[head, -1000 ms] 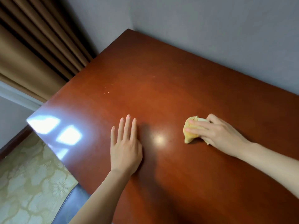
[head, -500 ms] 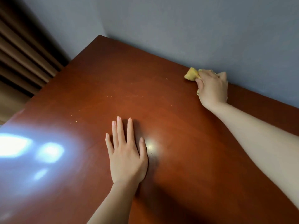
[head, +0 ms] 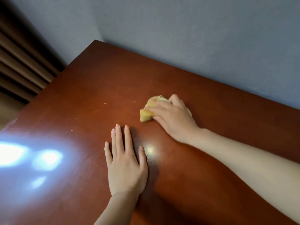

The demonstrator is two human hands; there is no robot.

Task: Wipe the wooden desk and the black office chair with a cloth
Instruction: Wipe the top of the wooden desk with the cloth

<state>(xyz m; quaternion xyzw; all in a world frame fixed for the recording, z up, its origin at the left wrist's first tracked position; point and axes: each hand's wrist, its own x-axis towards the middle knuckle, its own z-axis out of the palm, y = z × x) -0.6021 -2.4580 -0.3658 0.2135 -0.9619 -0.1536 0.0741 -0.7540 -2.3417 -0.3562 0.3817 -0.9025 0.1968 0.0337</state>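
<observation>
1. Nearest the camera, the left hand (head: pixel 125 166) lies palm down on the desk (head: pixel 211 184), its fingers straight and a little spread, the thumb out to the right. It holds nothing.

2. Just right of that thumb a small bright glare spot (head: pixel 149 150) sits on the polished wood, with a faint grainy smudge under it.

3. At the left edge of the desk, a broad pale window reflection (head: pixel 29 158) washes out the surface.

4. Farther in, the right hand (head: pixel 173 117) reaches across from the lower right, its forearm crossing the desk. Its fingers are curled over the cloth (head: pixel 146 113) and press it flat to the wood — the thumb is hidden, so how it grips underneath cannot be told.

5. The cloth is yellow and bunched. It lies under the fingers and sticks out past them to the left and toward the far side; the rest is covered by the hand. It lies beyond the left fingertips and to their right, near but apart.

6. Left of the cloth, a scatter of pale crumbs (head: pixel 107 103) dots the wood, running down toward the left edge.

7. Beyond, the desk's far edge meets a grey wall (head: pixel 194 38) — its far corner points up toward the middle.

8. At far left hangs a brown pleated curtain (head: pixel 21 62).
</observation>
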